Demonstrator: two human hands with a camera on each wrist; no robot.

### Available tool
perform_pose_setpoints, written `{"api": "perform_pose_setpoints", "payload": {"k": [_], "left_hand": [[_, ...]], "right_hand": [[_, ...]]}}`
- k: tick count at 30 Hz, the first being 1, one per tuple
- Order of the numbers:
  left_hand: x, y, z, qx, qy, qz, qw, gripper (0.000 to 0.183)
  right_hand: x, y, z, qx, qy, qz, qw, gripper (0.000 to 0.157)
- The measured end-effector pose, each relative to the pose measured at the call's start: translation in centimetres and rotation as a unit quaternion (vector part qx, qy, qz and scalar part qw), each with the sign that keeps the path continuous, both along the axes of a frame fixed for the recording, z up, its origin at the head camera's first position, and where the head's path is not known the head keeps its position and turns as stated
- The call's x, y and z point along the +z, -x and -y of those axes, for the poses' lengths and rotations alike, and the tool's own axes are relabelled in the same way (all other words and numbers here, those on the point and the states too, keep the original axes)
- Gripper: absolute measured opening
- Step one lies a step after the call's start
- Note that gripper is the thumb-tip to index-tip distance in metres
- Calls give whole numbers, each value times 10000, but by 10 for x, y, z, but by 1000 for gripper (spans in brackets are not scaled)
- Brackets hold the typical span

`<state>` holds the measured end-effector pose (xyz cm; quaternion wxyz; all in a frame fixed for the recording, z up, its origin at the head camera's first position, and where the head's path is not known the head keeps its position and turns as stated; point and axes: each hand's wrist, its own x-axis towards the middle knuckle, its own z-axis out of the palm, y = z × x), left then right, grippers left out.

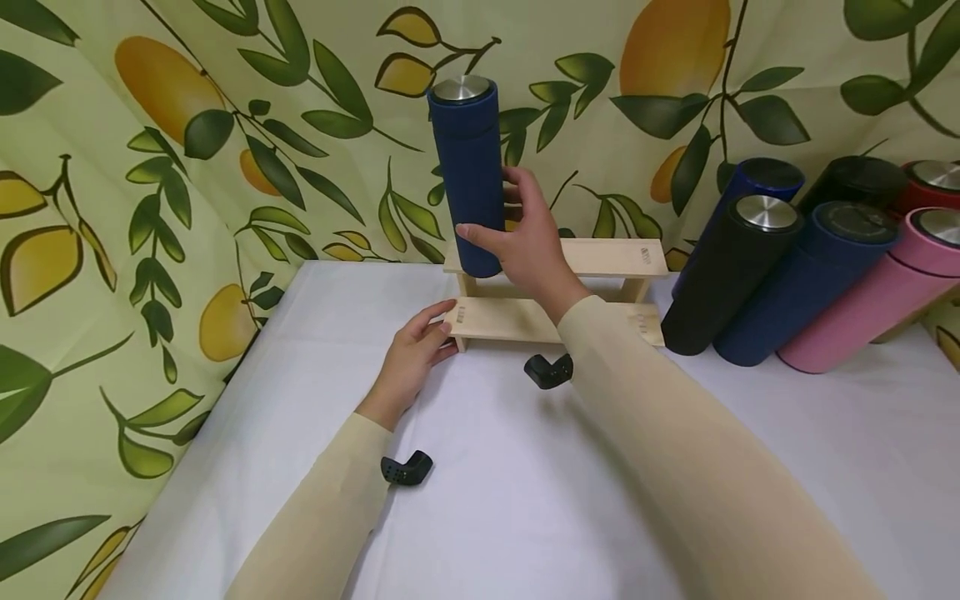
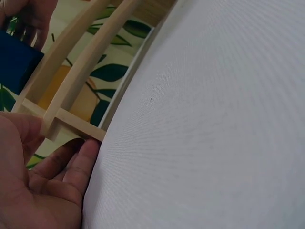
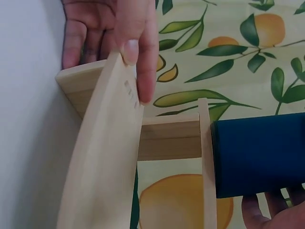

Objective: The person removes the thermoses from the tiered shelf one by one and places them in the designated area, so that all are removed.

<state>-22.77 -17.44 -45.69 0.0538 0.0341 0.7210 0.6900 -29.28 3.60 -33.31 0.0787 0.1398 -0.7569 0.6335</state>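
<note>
My right hand (image 1: pixel 534 242) grips a dark blue thermos bottle (image 1: pixel 471 179) low on its body, thumb across the front and fingers behind. The bottle stands nearly upright, silver lid up, at the left end of the upper board of a two-step wooden rack (image 1: pixel 510 321). In the right wrist view the base of the blue bottle (image 3: pixel 259 155) meets or almost meets that board; I cannot tell which. With thumb and fingers, my left hand (image 1: pixel 411 358) holds the left end of the lower board. In the left wrist view, the left hand's fingers (image 2: pixel 71 176) lie beside the rack's leg.
Right of the rack several bottles stand close together, among them a black one (image 1: pixel 731 275), a blue one (image 1: pixel 806 283) and a pink one (image 1: pixel 870 292). A white cloth (image 1: pixel 480 508) covers the table. Behind hangs a fruit-patterned curtain (image 1: pixel 300 125).
</note>
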Motion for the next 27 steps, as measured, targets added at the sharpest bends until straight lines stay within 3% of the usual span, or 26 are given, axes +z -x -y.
{"api": "perform_pose_setpoints", "payload": {"k": [7, 21, 27], "left_hand": [[-1, -1, 1, 20, 12, 14, 10000, 43], [0, -2, -1, 25, 54, 18, 10000, 43], [0, -2, -1, 34, 30, 9, 10000, 44]], "right_hand": [[-3, -20, -15, -141, -94, -152, 9997, 85], [-25, -75, -60, -299, 350, -795, 9958, 81], [-32, -97, -85, -548, 180, -1032, 9930, 79]]}}
